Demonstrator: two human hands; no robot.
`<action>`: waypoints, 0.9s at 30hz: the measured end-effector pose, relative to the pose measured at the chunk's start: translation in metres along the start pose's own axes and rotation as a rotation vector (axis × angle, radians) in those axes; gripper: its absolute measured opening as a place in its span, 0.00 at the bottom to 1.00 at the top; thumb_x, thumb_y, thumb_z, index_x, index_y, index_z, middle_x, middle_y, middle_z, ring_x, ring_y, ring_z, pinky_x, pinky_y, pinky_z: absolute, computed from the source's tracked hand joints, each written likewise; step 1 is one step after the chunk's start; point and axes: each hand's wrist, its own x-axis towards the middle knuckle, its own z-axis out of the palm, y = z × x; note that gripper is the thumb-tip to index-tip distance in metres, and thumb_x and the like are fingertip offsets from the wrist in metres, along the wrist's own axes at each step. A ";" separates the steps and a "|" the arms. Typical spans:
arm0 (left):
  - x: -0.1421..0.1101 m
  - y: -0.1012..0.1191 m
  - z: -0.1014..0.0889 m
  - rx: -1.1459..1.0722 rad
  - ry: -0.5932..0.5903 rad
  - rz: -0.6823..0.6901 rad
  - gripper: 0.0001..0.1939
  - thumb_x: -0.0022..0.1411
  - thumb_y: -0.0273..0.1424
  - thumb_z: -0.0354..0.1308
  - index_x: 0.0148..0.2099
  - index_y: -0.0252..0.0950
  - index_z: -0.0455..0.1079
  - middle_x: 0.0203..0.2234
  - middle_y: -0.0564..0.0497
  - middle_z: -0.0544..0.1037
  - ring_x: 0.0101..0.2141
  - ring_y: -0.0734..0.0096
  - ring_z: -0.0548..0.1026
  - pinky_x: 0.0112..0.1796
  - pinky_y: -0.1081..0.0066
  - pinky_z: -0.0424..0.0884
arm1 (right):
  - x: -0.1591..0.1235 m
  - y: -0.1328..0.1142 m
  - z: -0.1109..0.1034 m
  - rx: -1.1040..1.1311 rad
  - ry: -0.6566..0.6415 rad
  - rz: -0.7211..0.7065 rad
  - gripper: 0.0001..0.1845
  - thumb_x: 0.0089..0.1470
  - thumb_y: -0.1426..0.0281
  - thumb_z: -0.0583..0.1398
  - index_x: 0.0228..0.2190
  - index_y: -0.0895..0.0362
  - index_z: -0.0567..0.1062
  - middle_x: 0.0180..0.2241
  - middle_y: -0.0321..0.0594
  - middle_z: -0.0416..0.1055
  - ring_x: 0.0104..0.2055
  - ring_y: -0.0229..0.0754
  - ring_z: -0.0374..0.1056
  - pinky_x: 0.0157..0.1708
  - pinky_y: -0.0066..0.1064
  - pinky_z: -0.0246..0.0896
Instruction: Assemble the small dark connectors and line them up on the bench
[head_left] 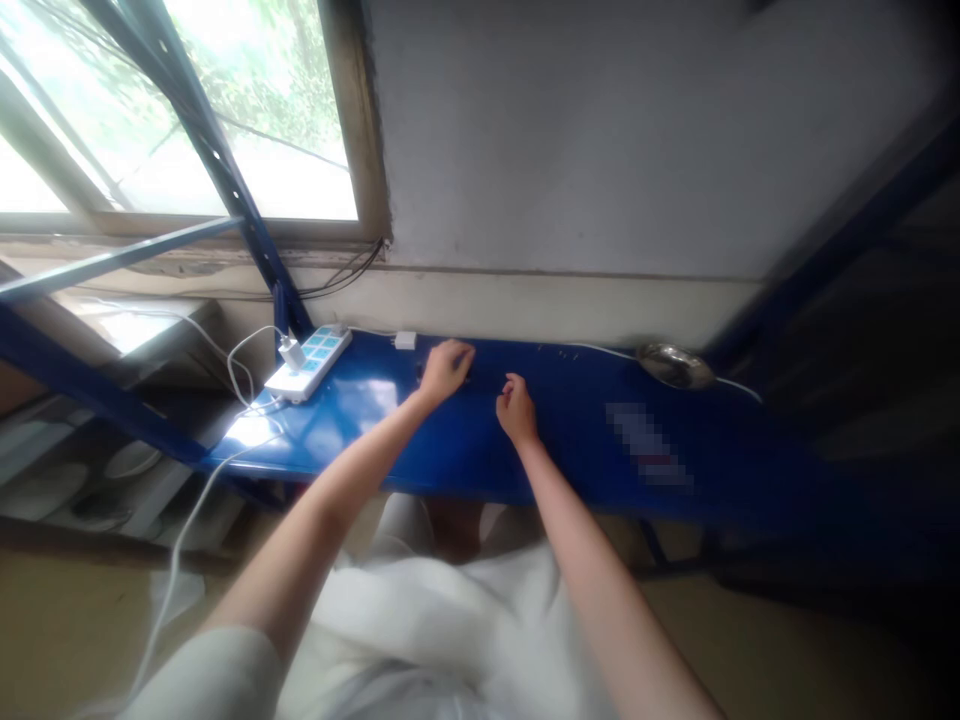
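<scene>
Pale clothes (450, 620) fill the space just before the near edge of the blue table (570, 460), and both arms reach out from them over its top. The left hand (448, 368) is beyond the middle of the table, fingers bent down and thumb close to them, probably for fine work. Something dark (420, 373) shows beside and partly behind this hand, at the back half of the table; it is too blurred to name, and I cannot tell whether the fingers grip it. The right hand (516, 408) hangs over the table's middle, half open with fingers loosely curled, nothing visible in it; it seems kept near to assist.

A white charger (406, 340) lies by the table's far edge, near the left hand. At the table's left end is the strip (309, 366) with a plug (292, 352) in it, likely put there so that its cord (176, 560) can drop past that end. Tiny bits (568, 354) sit along the far edge, perhaps to stay clear of the hands. A metal dish (675, 366) stands at the table's far right. A blocky patch (649, 445) masks whatever lies on the table's right part.
</scene>
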 end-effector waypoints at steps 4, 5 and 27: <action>-0.047 -0.007 -0.009 -0.165 0.209 -0.278 0.16 0.59 0.40 0.49 0.33 0.34 0.71 0.26 0.48 0.75 0.28 0.71 0.71 0.31 0.73 0.66 | 0.001 0.003 0.003 -0.018 0.016 0.006 0.23 0.45 0.75 0.48 0.46 0.60 0.62 0.33 0.44 0.67 0.33 0.42 0.65 0.37 0.35 0.62; -0.057 -0.011 -0.010 -0.199 0.242 -0.364 0.17 0.59 0.41 0.49 0.32 0.34 0.71 0.24 0.49 0.74 0.26 0.72 0.71 0.30 0.73 0.66 | 0.001 0.004 0.003 -0.023 0.017 0.006 0.23 0.45 0.75 0.48 0.46 0.60 0.62 0.32 0.43 0.67 0.33 0.42 0.65 0.37 0.34 0.62; -0.086 -0.034 -0.012 -0.457 0.274 -0.762 0.15 0.55 0.39 0.51 0.27 0.32 0.68 0.16 0.54 0.69 0.15 0.80 0.65 0.20 0.78 0.60 | 0.001 0.005 0.000 -0.065 -0.011 0.053 0.21 0.47 0.74 0.48 0.46 0.61 0.62 0.33 0.45 0.69 0.34 0.43 0.66 0.36 0.34 0.62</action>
